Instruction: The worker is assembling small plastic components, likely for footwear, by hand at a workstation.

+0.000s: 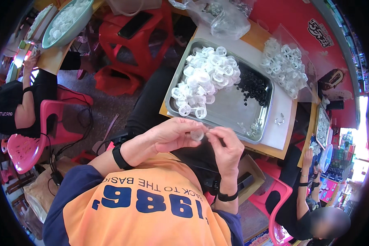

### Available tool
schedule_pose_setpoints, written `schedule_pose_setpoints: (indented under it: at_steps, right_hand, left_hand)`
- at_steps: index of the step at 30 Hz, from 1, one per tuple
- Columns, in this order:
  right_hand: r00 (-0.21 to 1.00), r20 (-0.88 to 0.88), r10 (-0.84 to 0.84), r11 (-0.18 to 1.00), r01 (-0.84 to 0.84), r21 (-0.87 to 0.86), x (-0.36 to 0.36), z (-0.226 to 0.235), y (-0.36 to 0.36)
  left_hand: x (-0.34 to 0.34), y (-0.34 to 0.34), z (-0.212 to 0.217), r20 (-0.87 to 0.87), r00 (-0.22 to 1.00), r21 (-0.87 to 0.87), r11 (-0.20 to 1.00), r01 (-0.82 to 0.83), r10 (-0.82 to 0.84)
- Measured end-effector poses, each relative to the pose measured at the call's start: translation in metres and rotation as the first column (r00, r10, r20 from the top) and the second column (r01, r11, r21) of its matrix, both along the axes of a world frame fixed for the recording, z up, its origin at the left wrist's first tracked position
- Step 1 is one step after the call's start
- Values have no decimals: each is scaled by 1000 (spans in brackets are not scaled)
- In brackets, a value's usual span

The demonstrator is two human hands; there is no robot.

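A small clear plastic ring (197, 135) sits mid-frame, pinched between the left hand (172, 137) and right hand (226, 148). It could slip and drop into the lap, since the metal tray (229, 110) of white rings (205, 78) lies higher up.

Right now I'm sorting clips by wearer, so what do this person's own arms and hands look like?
Both hands are bare: left hand, right hand. Each wrist carries a black band. Navy sleeves join an orange shirt with navy print.
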State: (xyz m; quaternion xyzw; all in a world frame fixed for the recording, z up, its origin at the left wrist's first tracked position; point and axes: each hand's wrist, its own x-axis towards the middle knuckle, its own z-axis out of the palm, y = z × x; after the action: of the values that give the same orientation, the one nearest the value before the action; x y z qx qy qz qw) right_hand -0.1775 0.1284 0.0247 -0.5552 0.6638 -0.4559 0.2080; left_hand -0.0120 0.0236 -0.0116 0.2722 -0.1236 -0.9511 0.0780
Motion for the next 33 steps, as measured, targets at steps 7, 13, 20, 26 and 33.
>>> schedule_pose_setpoints:
  at_steps: [7,13,20,26,33]
  right_hand:
    - [953,284,-108,994,97,53,8,6,3]
    - [999,-21,-48,999,48,-9,13,15,-1]
    - [977,-213,9,1000,-7,11,12,8,2]
    - [884,-457,94,992,-121,-30,14,12,1]
    - [901,-435,6,996,-45,-78,16,10,5]
  left_hand:
    - [1,-5,22,-38,994,-13,995,-103,102]
    - [6,0,17,-62,993,-93,990,-105,100]
    - [6,6,16,-6,995,-249,963,-101,103]
    - [7,9,8,-27,992,-299,946,-127,125]
    - [5,6,11,-76,989,-179,974,-138,127]
